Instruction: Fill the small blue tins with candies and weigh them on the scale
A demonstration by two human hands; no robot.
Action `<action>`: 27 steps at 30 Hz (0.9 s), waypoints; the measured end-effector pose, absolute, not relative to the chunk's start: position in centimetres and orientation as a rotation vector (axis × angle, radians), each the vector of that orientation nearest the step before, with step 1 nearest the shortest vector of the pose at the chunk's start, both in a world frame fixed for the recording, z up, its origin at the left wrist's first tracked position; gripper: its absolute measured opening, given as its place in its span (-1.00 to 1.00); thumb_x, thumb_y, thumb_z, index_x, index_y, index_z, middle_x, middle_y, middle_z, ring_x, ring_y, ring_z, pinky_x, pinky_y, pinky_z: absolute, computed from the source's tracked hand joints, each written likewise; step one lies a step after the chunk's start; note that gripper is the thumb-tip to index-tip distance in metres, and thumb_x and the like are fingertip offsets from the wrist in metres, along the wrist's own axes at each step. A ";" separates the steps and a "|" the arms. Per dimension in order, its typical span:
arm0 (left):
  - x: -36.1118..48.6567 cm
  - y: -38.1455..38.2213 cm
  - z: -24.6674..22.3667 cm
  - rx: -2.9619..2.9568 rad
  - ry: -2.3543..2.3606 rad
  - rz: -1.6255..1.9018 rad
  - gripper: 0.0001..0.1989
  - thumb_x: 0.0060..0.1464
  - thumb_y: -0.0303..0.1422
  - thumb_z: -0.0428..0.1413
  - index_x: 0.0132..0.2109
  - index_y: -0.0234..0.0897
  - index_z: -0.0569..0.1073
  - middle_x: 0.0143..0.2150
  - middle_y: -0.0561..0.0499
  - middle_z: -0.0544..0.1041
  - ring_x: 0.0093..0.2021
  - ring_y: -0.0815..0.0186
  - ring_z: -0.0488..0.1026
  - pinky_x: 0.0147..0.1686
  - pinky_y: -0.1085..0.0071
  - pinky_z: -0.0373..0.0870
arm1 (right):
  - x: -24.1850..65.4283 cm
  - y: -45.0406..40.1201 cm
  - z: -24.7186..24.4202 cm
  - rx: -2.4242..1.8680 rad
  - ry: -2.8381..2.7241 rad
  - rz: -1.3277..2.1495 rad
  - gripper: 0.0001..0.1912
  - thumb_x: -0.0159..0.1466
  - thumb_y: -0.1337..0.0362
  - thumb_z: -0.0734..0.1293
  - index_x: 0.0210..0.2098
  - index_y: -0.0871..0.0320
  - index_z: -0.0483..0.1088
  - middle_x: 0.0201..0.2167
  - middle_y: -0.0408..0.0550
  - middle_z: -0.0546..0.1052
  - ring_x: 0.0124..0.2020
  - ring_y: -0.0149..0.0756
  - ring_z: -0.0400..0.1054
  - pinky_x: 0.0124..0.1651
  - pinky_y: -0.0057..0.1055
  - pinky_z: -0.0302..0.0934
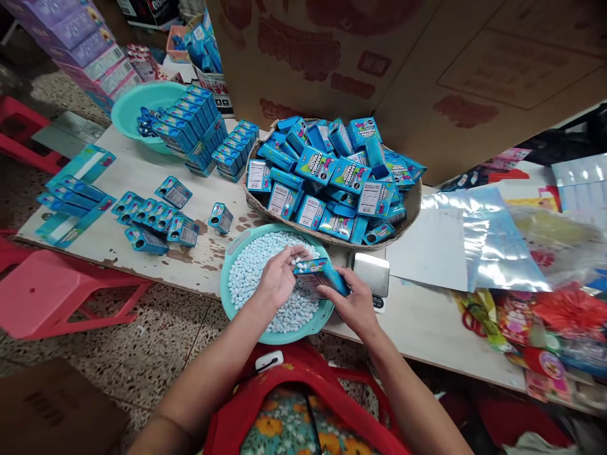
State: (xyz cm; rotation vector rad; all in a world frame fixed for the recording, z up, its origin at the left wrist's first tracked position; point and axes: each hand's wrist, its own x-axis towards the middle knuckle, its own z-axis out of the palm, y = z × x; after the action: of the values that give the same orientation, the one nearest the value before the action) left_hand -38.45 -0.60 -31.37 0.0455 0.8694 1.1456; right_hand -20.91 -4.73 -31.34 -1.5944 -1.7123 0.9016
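Observation:
A turquoise basin full of small pale blue candies sits at the table's front edge. Over it my right hand grips a small blue candy box, tilted with its end toward the left. My left hand is cupped at that end, its curled fingers holding a few pale candies against the box. Just right of the basin is a small scale with a metal plate. Behind the basin stands a cardboard tray heaped with blue boxes.
Several blue boxes lie on the table's left part, with stacked ones behind. A second turquoise basin is at the back left. Plastic sheets and colourful packets cover the right. Red stools stand left.

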 end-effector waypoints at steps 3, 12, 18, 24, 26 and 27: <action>-38.2 -0.7 -31.4 0.074 0.887 1.186 -0.82 0.03 -0.36 0.14 -0.26 -0.40 0.53 -0.25 -0.11 0.52 -0.18 0.26 0.47 -0.06 0.30 0.37 | -20.7 -4.8 -31.9 -1.613 -1.681 0.919 -0.57 0.12 0.00 0.40 -0.10 0.11 0.41 -0.25 -0.06 0.49 -0.23 -0.19 0.36 -0.13 -0.28 0.25; -38.0 -1.1 -31.5 0.388 1.051 1.133 -0.78 -0.19 -0.48 0.23 -0.28 -0.37 0.51 -0.31 -0.08 0.55 -0.25 0.31 0.46 -0.12 0.37 0.33 | -20.7 -4.6 -32.4 -1.597 -1.572 1.064 -0.55 0.09 -0.01 0.41 -0.12 0.11 0.42 -0.26 -0.08 0.52 -0.27 -0.21 0.38 -0.14 -0.28 0.27; -39.7 -0.2 -33.3 0.660 1.302 1.114 -0.79 -0.02 -0.37 0.14 -0.18 -0.29 0.50 -0.11 -0.12 0.52 0.02 0.18 0.40 0.08 0.22 0.22 | -19.8 -4.7 -33.6 -1.561 -1.326 1.235 -0.50 0.04 0.03 0.46 -0.08 0.11 0.40 -0.17 -0.06 0.53 -0.17 -0.16 0.39 -0.04 -0.22 0.27; -40.7 -0.7 -29.0 1.242 1.206 0.899 -0.58 0.09 -0.25 0.09 0.11 -0.14 0.41 0.17 -0.07 0.38 0.18 0.13 0.28 0.14 0.22 0.18 | -20.6 -4.5 -33.7 -1.423 -1.187 1.323 -0.48 0.01 0.05 0.49 -0.09 0.09 0.36 -0.15 -0.04 0.51 -0.12 -0.13 0.39 0.01 -0.17 0.28; -40.3 -1.0 -27.1 1.406 1.150 0.758 -0.57 0.01 -0.25 0.18 0.07 -0.13 0.44 0.05 -0.05 0.48 0.04 0.13 0.39 0.03 0.25 0.28 | -21.2 -4.5 -33.4 -1.347 -1.223 1.358 -0.47 0.06 0.00 0.44 -0.06 0.08 0.33 -0.11 -0.01 0.49 -0.08 -0.12 0.39 0.03 -0.15 0.28; -40.3 -1.2 -26.4 1.485 1.177 0.722 -0.58 -0.03 -0.24 0.21 0.02 -0.13 0.46 -0.01 -0.03 0.51 -0.03 0.15 0.43 -0.02 0.27 0.31 | -21.1 -4.7 -33.3 -1.307 -1.249 1.359 -0.46 0.10 -0.04 0.40 -0.01 0.06 0.29 -0.05 0.02 0.47 -0.03 -0.10 0.37 0.07 -0.14 0.26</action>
State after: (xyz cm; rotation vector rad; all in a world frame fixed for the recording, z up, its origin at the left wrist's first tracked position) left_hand -40.34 -1.16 -26.40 1.4853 1.1771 0.7217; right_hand -21.07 -4.68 -33.29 -1.3066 -1.2487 1.3591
